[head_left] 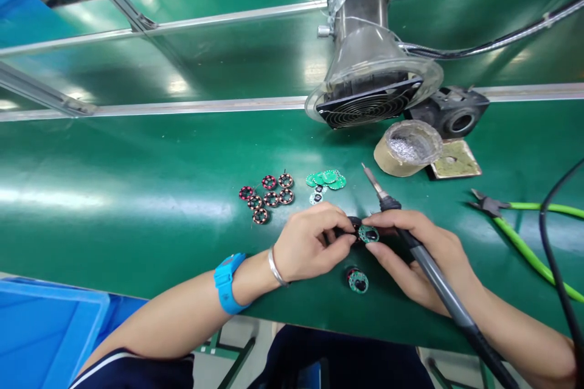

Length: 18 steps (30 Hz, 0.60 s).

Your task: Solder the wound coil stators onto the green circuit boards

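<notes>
My left hand (319,237) is closed, its thumb and fingers pinching a small dark round part whose details are mostly hidden. Against that part sits a small round green circuit board (368,234) with a black blob at its centre. The thumb and index finger of my right hand (424,255) grip the board's edge. A soldering iron (429,270) also lies in my right hand, its tip pointing up and away from the board. Below the hands, on the bench, is a wound coil with a green board on top (357,280).
Several copper-wound coil rings (271,199) lie left of a pile of green round boards (329,178). Above hangs a fume extractor (371,91). Behind the iron are a solder-filled cup (406,149), a sponge tray (455,159) and an iron holder (456,112). Green-handled cutters (515,225) lie right.
</notes>
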Available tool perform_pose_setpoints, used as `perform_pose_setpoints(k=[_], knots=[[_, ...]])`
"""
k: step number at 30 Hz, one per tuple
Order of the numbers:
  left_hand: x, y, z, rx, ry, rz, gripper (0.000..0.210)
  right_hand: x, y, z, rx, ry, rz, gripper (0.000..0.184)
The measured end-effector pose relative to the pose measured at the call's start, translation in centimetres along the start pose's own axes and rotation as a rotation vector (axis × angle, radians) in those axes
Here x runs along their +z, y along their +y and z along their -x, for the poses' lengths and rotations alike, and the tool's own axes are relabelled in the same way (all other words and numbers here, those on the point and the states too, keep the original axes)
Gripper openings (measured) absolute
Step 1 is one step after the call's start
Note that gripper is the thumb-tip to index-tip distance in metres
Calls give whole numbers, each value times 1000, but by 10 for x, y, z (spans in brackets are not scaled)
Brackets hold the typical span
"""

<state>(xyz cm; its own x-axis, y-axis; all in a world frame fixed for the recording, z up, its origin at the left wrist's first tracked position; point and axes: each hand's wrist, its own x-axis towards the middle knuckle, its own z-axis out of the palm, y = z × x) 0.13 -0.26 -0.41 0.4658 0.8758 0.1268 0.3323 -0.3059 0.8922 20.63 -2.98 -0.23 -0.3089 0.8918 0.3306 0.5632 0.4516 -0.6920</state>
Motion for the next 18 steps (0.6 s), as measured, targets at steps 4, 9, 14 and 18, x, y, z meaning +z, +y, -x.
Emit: perform_pose_setpoints(k=[4, 9, 14, 18], knots=[[1, 2, -1, -31, 34, -8, 8, 6, 0, 1, -24, 30, -27, 32], [-4, -1, -2, -174, -34, 80, 8, 10, -2, -3, -47, -7, -10, 34], [-12, -6, -1, 93, -61, 5, 20, 13, -3, -7, -85, -19, -23, 34], [-13, -8, 0, 242, -99, -184, 17, 14, 0, -9, -97, -38, -7, 33]])
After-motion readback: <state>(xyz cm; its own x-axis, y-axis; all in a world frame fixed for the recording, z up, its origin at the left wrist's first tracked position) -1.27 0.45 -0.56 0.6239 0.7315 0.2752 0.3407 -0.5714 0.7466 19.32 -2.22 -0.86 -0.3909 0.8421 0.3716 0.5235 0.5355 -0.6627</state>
